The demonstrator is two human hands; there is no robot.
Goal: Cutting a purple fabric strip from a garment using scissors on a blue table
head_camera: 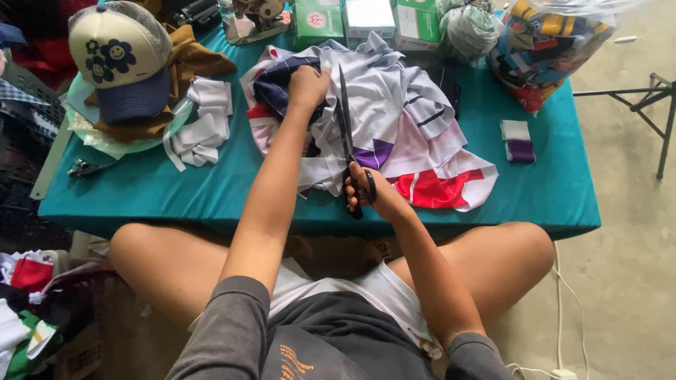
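Observation:
A heap of white, navy, purple and red cloth pieces (401, 116) lies on a low table with a teal top (176, 190). My left hand (307, 86) presses down on the far part of the heap, gripping the cloth near a navy piece. My right hand (372, 193) holds the black handles of long scissors (346, 119), whose blades point away from me across the white cloth. I sit with my knees spread under the table's near edge.
A cream and navy cap (121, 60) sits on brown cloth at the back left, beside folded white strips (201, 123). Boxes (366, 21) and a clear bag of coloured cloth (546, 46) line the back. Small folded pieces (517, 141) lie at the right. Scraps (28, 309) pile on the floor at left.

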